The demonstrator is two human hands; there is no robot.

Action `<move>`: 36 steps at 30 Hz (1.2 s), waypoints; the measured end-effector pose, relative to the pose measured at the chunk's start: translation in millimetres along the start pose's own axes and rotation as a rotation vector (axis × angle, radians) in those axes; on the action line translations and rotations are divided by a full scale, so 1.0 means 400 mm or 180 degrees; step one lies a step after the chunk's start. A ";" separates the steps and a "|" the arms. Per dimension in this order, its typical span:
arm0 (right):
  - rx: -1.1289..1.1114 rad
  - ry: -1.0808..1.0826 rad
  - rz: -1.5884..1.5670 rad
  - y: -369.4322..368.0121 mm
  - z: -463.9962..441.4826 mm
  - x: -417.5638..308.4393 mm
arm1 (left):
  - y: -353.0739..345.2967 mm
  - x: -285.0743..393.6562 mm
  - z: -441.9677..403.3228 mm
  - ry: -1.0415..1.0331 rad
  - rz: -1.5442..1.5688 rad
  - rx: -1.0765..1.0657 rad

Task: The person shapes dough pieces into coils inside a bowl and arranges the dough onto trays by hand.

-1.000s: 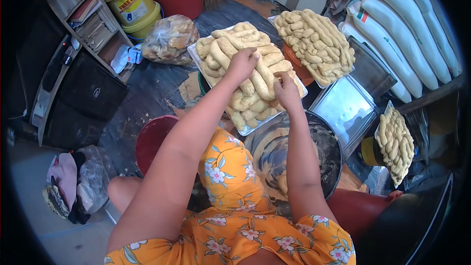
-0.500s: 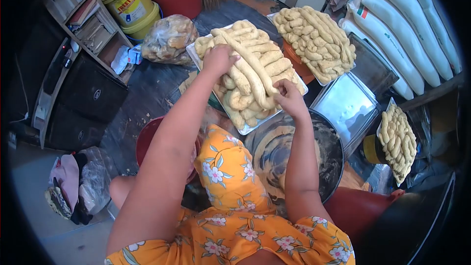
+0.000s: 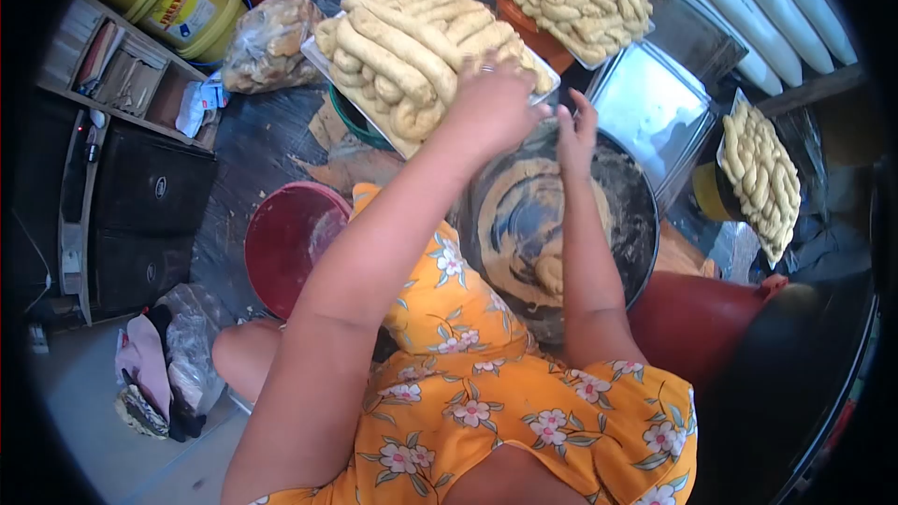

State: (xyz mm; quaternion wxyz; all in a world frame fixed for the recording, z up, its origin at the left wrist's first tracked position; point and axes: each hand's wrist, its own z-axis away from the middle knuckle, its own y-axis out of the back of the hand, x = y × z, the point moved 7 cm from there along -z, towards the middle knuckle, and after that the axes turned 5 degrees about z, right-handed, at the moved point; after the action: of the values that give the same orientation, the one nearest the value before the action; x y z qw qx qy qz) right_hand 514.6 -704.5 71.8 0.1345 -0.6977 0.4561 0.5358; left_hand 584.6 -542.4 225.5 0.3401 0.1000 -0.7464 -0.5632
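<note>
Cabinet (image 3: pixel 154 196): black-doored, standing at left.
Yellow bucket (image 3: pixel 178 5): at far left.
Bag (image 3: pixel 271 42): clear plastic, filled with brown lumps, just right of the yellow bucket.
Red tub (image 3: pixel 273 257): on the floor, left and nearer than the bag.
Left tray (image 3: pixel 312 54): white, far and near the middle.
Rolls (image 3: pixel 393 47): heaped on the left tray, several long ones lying across the top.
Left hand (image 3: pixel 500 103): at the rolls' right end, with fingers reaching over; blurred, so cannot tell whether gripping.
Basin (image 3: pixel 641 215): black, dusty inside, with one dough piece (image 3: pixel 548 271) toward the near side.
Right hand (image 3: pixel 578 136): loose, with fingers parted, over the basin's far side, just right of the left hand.
Pans (image 3: pixel 650 103): metal, farther right.
</note>
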 end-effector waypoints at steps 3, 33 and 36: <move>0.0128 -0.1169 0.1381 0.169 0.167 0.312 | -0.071 0.121 0.043 -0.0285 0.0321 -0.0899; 0.1376 -0.4165 -0.1113 0.467 0.619 1.055 | -0.418 -0.041 0.120 0.0323 0.0848 -0.2876; 0.1658 -0.3872 -0.1682 0.397 0.527 1.075 | -0.412 -0.022 0.132 0.0375 0.0850 -0.3200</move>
State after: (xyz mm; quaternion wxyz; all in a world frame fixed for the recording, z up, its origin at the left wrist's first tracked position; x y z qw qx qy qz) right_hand 263.1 -860.7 -336.7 0.6530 -0.3074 0.2291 0.6532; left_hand 519.9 -553.8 65.1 0.4564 -0.1401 -0.3696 -0.7972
